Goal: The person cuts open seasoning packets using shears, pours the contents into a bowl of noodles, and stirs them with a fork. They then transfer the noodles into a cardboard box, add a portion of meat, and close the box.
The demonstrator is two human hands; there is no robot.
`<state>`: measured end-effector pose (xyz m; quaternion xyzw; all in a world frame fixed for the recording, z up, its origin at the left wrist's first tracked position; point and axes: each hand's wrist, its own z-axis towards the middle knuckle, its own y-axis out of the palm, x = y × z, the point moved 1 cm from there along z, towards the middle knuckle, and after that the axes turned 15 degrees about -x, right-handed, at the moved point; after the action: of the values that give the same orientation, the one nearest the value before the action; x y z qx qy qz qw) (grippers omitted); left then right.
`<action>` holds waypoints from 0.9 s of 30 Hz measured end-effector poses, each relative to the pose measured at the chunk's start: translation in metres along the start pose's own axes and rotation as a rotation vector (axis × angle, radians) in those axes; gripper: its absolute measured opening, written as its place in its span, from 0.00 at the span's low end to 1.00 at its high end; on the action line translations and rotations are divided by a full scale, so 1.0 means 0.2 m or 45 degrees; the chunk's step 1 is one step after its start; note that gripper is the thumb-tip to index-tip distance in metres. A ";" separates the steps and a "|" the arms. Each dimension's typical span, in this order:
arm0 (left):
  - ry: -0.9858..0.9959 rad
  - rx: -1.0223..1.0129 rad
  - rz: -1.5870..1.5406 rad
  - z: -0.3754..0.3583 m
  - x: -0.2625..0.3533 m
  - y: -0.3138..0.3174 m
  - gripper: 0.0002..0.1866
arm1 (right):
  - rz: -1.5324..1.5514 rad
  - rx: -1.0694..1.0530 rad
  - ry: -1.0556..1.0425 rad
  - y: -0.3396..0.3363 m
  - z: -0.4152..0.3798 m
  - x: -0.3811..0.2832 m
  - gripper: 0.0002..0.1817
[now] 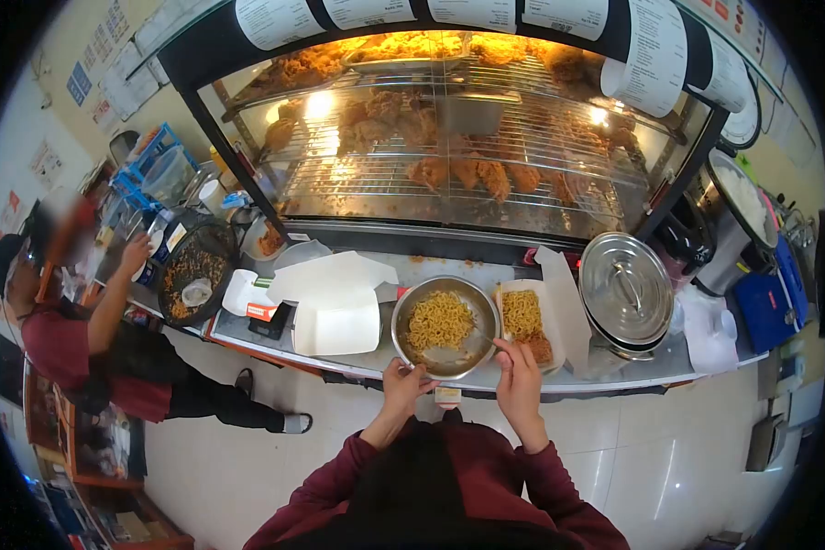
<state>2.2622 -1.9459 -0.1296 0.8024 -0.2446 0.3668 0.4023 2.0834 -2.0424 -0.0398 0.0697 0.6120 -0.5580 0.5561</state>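
A steel mixing bowl (pixel 401 335) of yellow noodles (pixel 442 321) sits at the counter's front edge. My left hand (pixel 405 385) grips its near left rim. My right hand (pixel 520 371) is closed on the handle of a thin metal utensil (pixel 482 335), which reaches over the bowl's right side into the noodles; its head is too small to make out. Right of the bowl, an open white takeaway box (pixel 566 307) holds noodles (pixel 522 313) and a piece of fried chicken (pixel 536 349). Another white box (pixel 337 328) stands open on the left, its inside bare.
A heated glass cabinet (pixel 445 206) with fried chicken on racks rises behind the counter. At right stand a lidded steel pot (pixel 625 289) and a rice cooker (pixel 738 197). A large dark pan (pixel 197 270) lies left. A co-worker (pixel 82 339) stands at the far left.
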 end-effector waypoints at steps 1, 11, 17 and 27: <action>-0.018 -0.018 0.020 -0.01 0.01 -0.02 0.08 | -0.006 0.036 -0.013 -0.01 0.01 -0.01 0.10; 0.375 -0.049 0.743 -0.37 0.89 -0.29 0.07 | 0.246 -0.035 -0.162 0.13 0.23 -0.44 0.10; 0.951 0.364 1.684 -0.29 1.10 -0.67 0.05 | 0.213 -0.145 -0.427 0.65 0.47 -0.57 0.12; 1.214 0.644 2.147 -0.15 0.93 -0.82 0.04 | -0.122 -0.481 -0.392 0.97 0.44 -0.47 0.12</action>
<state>2.4776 -1.8481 -0.0485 0.1978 -0.4616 0.8570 -0.1159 2.3084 -1.9870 -0.0656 -0.1503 0.6161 -0.4634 0.6190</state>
